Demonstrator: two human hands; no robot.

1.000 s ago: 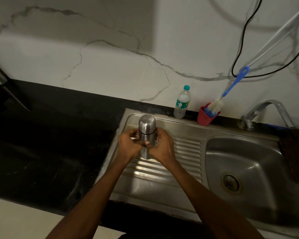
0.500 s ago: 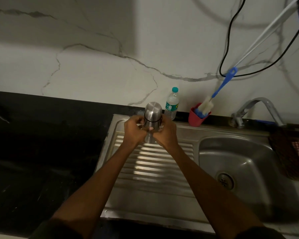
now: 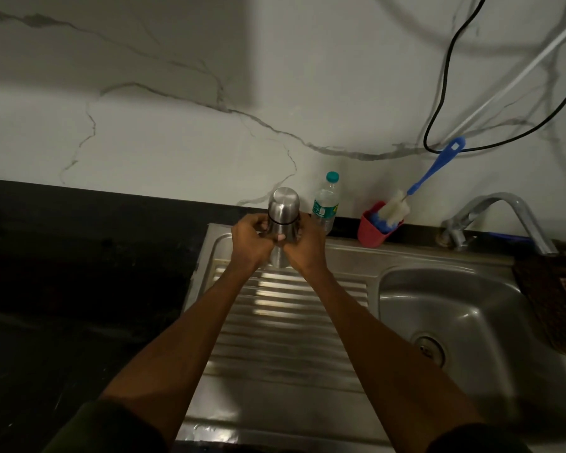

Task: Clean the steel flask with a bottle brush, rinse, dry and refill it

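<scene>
The steel flask (image 3: 283, 212) stands upright over the back of the ribbed draining board (image 3: 285, 325), its cap on top. My left hand (image 3: 250, 238) grips its body from the left and my right hand (image 3: 304, 245) grips it from the right, fingers curled round the middle. The flask's lower part is mostly hidden by my hands. The bottle brush (image 3: 406, 201), with a blue handle and white bristles, leans in a red cup (image 3: 371, 232) at the back right. A plastic water bottle (image 3: 325, 202) with a teal cap stands just behind my right hand.
A steel sink basin (image 3: 471, 305) with a drain lies to the right, under a metal tap (image 3: 500, 217). A dark cloth (image 3: 556, 295) hangs over the sink's right edge. Black countertop (image 3: 79, 273) stretches left. A black cable (image 3: 445, 93) hangs on the marble wall.
Both hands keep hold of the flask, which sits farther back on the draining board than a second ago. The camera view has shifted, and the hands have moved slightly on the flask.
</scene>
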